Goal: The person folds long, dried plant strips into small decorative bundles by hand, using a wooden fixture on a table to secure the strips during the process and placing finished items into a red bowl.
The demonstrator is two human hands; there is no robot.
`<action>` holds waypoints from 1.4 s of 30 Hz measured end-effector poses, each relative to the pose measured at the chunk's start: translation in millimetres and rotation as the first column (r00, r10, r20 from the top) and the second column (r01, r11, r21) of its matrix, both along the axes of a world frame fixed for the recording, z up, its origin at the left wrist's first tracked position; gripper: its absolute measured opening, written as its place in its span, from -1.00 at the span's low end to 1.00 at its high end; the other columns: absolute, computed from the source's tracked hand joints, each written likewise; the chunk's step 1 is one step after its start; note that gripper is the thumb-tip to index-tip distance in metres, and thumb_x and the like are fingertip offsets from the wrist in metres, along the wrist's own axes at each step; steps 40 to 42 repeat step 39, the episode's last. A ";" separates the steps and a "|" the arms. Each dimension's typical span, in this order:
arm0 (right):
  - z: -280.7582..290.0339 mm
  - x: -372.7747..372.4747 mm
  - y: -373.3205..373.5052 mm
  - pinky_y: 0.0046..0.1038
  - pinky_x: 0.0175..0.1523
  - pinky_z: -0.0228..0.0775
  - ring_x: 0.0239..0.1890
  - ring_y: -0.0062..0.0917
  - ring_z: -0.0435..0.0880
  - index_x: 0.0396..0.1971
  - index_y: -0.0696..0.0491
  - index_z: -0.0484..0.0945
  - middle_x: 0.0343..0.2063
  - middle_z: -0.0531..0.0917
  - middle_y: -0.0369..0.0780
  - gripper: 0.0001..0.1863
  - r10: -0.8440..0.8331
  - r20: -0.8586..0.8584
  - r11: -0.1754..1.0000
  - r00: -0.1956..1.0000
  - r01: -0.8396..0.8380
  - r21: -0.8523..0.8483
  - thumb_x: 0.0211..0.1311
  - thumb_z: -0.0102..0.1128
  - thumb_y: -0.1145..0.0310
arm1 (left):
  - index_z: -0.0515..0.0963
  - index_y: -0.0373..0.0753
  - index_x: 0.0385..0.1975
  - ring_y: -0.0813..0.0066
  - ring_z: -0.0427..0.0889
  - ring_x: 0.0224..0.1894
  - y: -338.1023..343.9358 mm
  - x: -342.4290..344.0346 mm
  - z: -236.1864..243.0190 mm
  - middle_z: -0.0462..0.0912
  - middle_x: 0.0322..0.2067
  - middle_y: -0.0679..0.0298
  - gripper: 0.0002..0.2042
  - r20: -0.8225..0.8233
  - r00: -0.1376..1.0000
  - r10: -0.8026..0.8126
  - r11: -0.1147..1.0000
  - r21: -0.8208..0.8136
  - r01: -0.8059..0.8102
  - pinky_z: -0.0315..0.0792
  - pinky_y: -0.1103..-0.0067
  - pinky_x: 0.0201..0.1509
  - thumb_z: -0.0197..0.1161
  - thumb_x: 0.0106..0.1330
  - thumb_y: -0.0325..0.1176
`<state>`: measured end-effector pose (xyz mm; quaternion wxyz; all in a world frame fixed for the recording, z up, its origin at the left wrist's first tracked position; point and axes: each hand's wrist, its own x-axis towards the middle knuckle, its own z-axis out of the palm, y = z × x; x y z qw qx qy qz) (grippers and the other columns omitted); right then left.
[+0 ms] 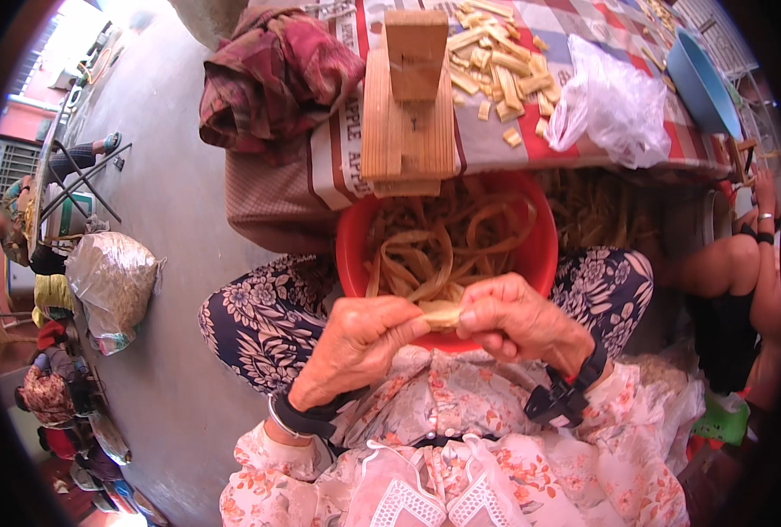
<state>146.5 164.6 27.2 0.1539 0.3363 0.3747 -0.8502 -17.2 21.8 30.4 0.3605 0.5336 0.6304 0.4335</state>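
Both my hands meet over the near rim of a red basin (544,233) in my lap. My left hand (355,341) pinches one end of a short, pale yellow strip (441,314); my right hand (520,318) grips its other end, fingers curled. Its exact kind cannot be made out. Inside the basin lie long, tangled yellow-brown strips (421,250), apparently of some plant. Directly beyond it, at the table edge, stands a wooden block stand (408,132) with an upright piece on top. Short cut yellow pieces (505,70) are heaped on the table to its right.
A patterned cloth covers the table (487,145). On it are a crumpled maroon cloth (276,83), a thin white plastic bag (610,110) and a blue basin (705,86). A full clear sack (114,285) stands on the left floor. Another person's arm (766,255) shows at right.
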 end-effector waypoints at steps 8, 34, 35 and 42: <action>36.0 -22.3 21.0 -0.70 -0.59 0.12 -0.65 -0.82 0.32 -0.46 0.16 0.51 -0.66 0.47 -0.37 -0.80 0.182 -0.221 0.961 0.958 -0.125 0.248 0.14 0.17 0.31 | 0.50 -0.38 -0.51 0.28 0.47 -0.64 15.2 -31.6 35.1 0.46 -0.66 0.13 -0.91 -0.021 0.997 -0.078 0.997 0.029 0.079 0.31 0.56 -0.58 0.20 0.13 -0.48; -5.4 -99.1 76.0 -0.53 -0.57 0.27 -0.68 -0.66 0.44 -0.52 0.21 0.54 -0.72 0.51 -0.27 -0.84 -0.092 -0.255 0.107 0.962 0.264 0.959 0.07 0.15 0.41 | 0.48 -0.40 -0.52 0.75 0.30 -0.57 88.3 -92.3 -6.2 0.40 -0.67 0.36 -0.88 0.006 0.921 0.390 0.913 -0.130 -0.386 0.25 0.71 -0.53 0.12 0.20 -0.48; -9.6 -97.4 80.0 -0.53 -0.59 0.25 -0.70 -0.67 0.41 -0.54 0.22 0.54 -0.74 0.49 -0.29 -0.84 -0.134 -0.248 0.017 0.959 0.253 0.967 0.07 0.15 0.42 | 0.47 -0.41 -0.54 0.76 0.29 -0.57 87.1 -95.5 -7.1 0.40 -0.67 0.36 -0.87 -0.054 0.884 0.464 0.872 -0.150 -0.467 0.24 0.72 -0.54 0.12 0.20 -0.48; 6.9 -80.2 65.8 -0.63 -0.64 0.25 -0.72 -0.70 0.36 -0.41 0.15 0.57 -0.75 0.44 -0.34 -0.84 -0.363 -0.254 0.726 0.896 0.443 0.526 0.12 0.19 0.35 | 0.48 -0.39 -0.55 0.80 0.23 -0.59 75.9 -78.6 9.7 0.33 -0.72 0.40 -0.83 0.202 0.810 0.550 0.835 -0.158 -0.527 0.16 0.77 -0.56 0.11 0.24 -0.43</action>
